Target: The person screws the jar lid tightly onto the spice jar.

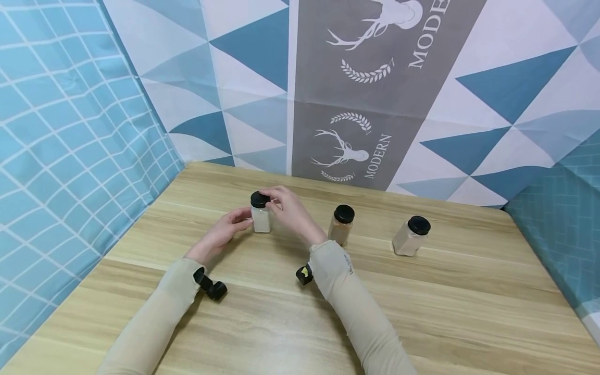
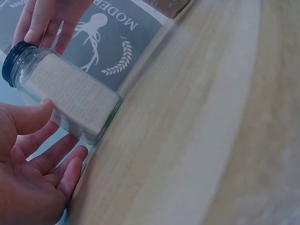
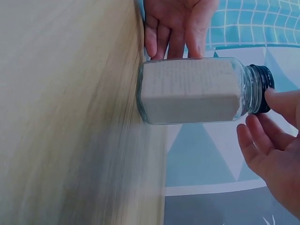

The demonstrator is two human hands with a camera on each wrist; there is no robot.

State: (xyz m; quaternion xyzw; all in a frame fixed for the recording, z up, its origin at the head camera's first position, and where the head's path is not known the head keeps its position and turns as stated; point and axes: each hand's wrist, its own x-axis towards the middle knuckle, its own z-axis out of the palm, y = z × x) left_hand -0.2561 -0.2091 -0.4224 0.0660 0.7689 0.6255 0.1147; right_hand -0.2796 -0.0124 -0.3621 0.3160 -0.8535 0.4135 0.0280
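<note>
A square glass jar (image 1: 261, 221) of white powder stands upright on the wooden table, capped with a black lid (image 1: 259, 199). My left hand (image 1: 226, 229) is at its left side, thumb toward me and fingers toward the far side. In the left wrist view, the left thumb (image 2: 35, 115) lies along the glass while the lower fingers stay spread beside it. My right hand (image 1: 291, 209) pinches the lid from the right. The right wrist view shows the right thumb (image 3: 283, 105) against the lid's rim, other fingers loosely bent below it.
To the right stand a jar with brownish contents (image 1: 340, 229), partly behind the right forearm, and a jar with beige contents (image 1: 409, 239), both black-lidded. Patterned cloth (image 1: 253, 120) hangs behind the wooden table (image 1: 281, 323); blue checked cloth (image 1: 70, 130) borders it at left.
</note>
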